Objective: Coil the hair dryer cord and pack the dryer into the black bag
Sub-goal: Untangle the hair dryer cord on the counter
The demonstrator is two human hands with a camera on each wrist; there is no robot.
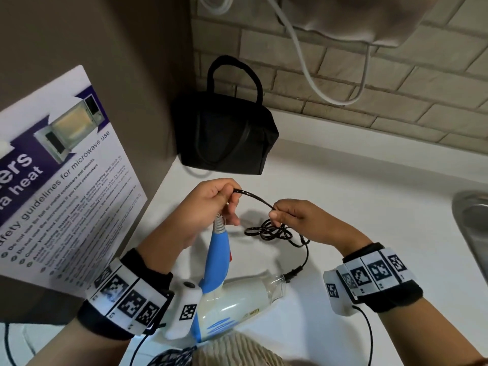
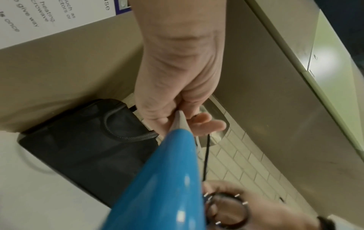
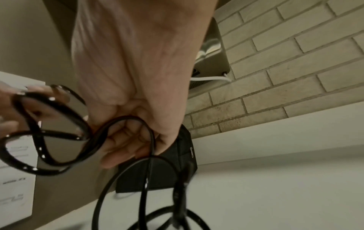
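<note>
While left hand [image 1: 208, 204] pinches cord [image 1: 254, 198] at the dryer handle [image 1: 217, 249] as anchor, right hand [image 1: 295, 215] pinches it further along, tangle hanging below, black bag [image 1: 224, 138] beyond, to form loops

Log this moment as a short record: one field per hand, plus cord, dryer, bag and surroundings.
left hand: grips the cord where it leaves the dryer handle
right hand: pinches the cord, loose loops hanging below
cord: black, partly looped, plug free beside the nozzle
hair dryer: cream and blue, handle pointing up
black bag: upright in the corner of the white counter
surroundings: microwave safety poster, brick wall
</note>
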